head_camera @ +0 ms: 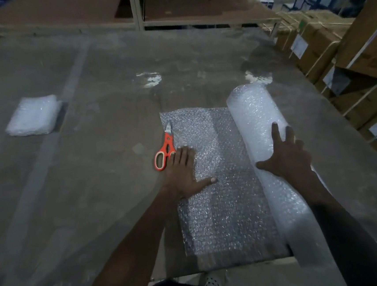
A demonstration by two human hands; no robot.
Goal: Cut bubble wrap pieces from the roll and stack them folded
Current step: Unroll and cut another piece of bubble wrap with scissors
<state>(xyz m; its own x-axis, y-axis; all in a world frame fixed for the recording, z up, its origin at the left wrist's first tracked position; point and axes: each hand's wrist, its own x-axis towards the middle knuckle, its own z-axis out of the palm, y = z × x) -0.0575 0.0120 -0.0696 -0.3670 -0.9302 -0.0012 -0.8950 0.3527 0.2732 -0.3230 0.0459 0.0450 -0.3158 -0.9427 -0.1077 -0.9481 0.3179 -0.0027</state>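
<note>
The long white cylindrical roll of bubble wrap lies on the right part of the grey glossy tabletop, running from the near edge away from the person, with a flat clear sheet of bubble wrap paid out from it to the left. The roll is steadied by the right hand, laid over its top with fingers spread and straight, nothing clenched. The sheet is pressed flat near its left edge by the left hand, likewise flat and grasping nothing.

The step in hand appears to be the measuring out of a length before cutting. It is best done with the sheet kept taut and flat between the two hands, so that the cut line runs straight and parallel to the roll. The orange-handled steel scissors lie just beside the left hand, touching or overlapping the sheet's left edge, within easy reach.

The sheet's near end comes close to the tabletop's front edge, so little margin is left there. Wide bare surface is available to the left, where a folded white stack of bubble wrap pieces sits well apart. Brown cardboard boxes stand beyond the right edge.
</note>
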